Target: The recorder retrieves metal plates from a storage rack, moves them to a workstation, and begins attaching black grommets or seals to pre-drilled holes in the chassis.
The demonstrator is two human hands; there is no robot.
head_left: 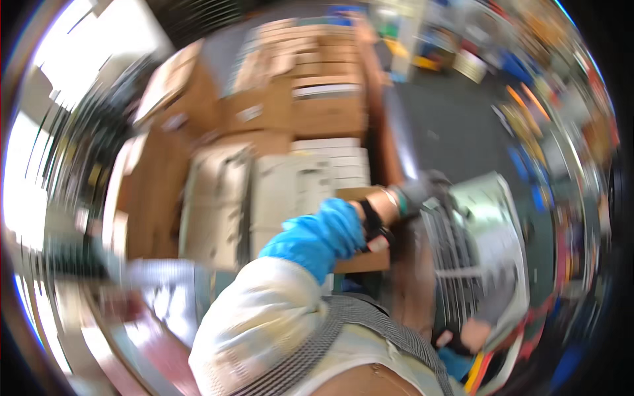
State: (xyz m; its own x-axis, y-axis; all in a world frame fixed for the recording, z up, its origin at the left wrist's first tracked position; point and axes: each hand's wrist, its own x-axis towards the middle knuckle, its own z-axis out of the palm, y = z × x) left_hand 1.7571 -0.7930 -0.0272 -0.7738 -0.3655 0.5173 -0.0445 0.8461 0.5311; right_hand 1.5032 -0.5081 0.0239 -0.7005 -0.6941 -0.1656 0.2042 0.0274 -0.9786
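My left hand point(421, 193), in a grey glove with a blue sleeve cover behind the wrist, reaches across to the upper left corner of a pale framed panel point(514, 232). Motion smears its fingers, so their grip is unclear. Dark parallel slats point(456, 247) run along the panel's left part. My right hand point(494, 300), also grey-gloved, lies over the panel's lower part with its fingers stretched out and apart. Whether either hand bears the panel's weight cannot be made out.
Left of my arm, cream moulded panels point(290, 185) with cutouts lie beside an open brown carton point(162, 191). Stacked cardboard boxes point(323, 112) stand farther ahead. A brown-edged barrier point(380, 112) separates them from dark floor point(446, 119). Blurred shelves and coloured items crowd the right side.
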